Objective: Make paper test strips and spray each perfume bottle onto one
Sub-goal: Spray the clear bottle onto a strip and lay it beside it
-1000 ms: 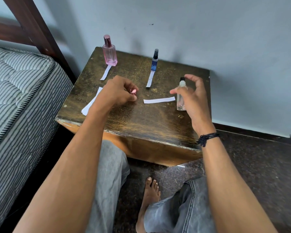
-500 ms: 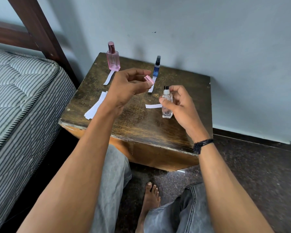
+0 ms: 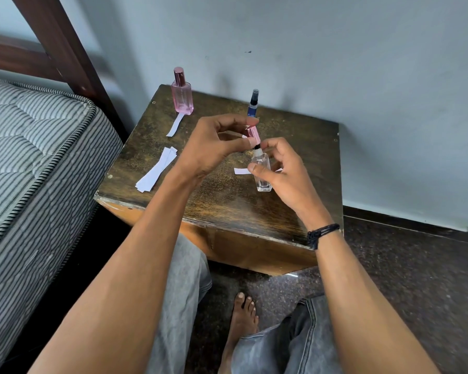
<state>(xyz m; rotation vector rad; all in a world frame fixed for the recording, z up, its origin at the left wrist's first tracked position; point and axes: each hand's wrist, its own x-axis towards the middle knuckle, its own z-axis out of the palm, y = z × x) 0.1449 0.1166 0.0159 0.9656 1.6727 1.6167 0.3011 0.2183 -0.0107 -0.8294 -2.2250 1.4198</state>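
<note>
My right hand (image 3: 278, 174) grips a small clear perfume bottle (image 3: 262, 171) held just above the wooden table (image 3: 227, 201). My left hand (image 3: 214, 147) pinches a pink cap (image 3: 253, 136) right over the bottle's spray head. A paper strip (image 3: 242, 171) lies on the table behind the bottle, partly hidden by my right hand. A pink bottle (image 3: 183, 95) stands at the back left with a strip (image 3: 174, 125) in front of it. A slim blue bottle (image 3: 253, 103) stands at the back middle; its strip is hidden behind my left hand.
A small stack of spare paper strips (image 3: 157, 170) lies near the table's left edge. A striped mattress (image 3: 30, 157) and dark bed frame (image 3: 65, 49) sit at the left. A grey wall rises behind the table. My knees and a bare foot (image 3: 241, 319) are below.
My left hand lifted the pink cap off the table and carried it right to the bottle's top. My right hand lifted the clear bottle and brought it leftwards.
</note>
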